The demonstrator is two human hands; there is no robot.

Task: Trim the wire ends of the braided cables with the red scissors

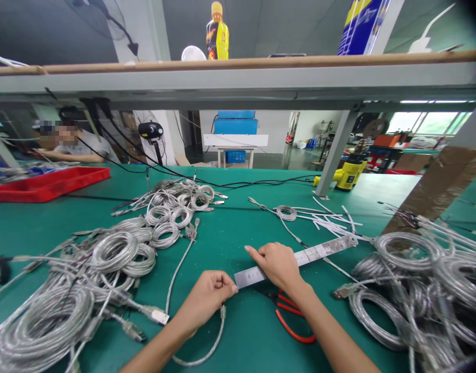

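My left hand is closed in a pinch on a thin silver cable at the left end of a metal ruler. The cable loops down and back under my wrist. My right hand lies over the ruler with its fingers curled and the index finger pointing left along it, pressing it onto the green table. Red-handled cutters lie just under my right wrist.
Coiled silver USB cables lie heaped at the left, in small coils farther back and at the right. White cable ties lie behind the ruler. A red tray and another person are at the far left; a yellow tool stands by a shelf post.
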